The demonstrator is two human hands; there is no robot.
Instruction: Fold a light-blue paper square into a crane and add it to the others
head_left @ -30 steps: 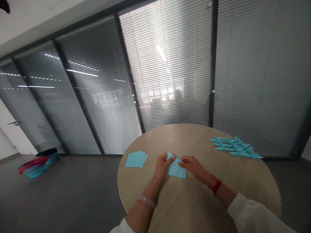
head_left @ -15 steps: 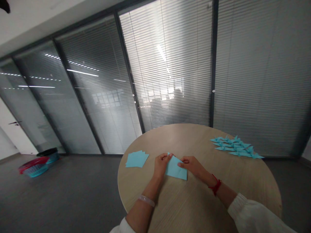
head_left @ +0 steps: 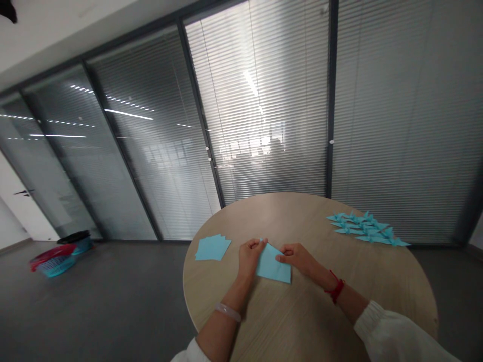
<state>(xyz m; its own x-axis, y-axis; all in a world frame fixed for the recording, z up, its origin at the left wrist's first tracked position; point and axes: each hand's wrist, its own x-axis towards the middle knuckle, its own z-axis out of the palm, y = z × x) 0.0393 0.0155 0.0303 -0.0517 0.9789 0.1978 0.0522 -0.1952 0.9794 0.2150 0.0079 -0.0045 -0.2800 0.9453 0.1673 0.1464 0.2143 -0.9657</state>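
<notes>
A round wooden table (head_left: 302,216) is carrying a folded blue paper (head_left: 272,265) near its six o'clock edge. The left hand (head_left: 249,257) is pinching its top corner with curled fingers, while the right hand (head_left: 296,257) is pressing fingertips against its upper edge. Loose blue paper squares (head_left: 212,248) are lying at nine o'clock, blue paper cranes (head_left: 368,229) at two o'clock.

From my remote seat, my left hand (head_left: 249,257) sits at about 12 o'clock, its fingers curled inward, with my left forearm (head_left: 230,294) coming in from 7 o'clock. My right hand (head_left: 296,257) is near it, toward 1 o'clock — palm down, fingers stretched toward the left hand — while my right forearm (head_left: 324,277) reaches in from 4 o'clock.
</notes>
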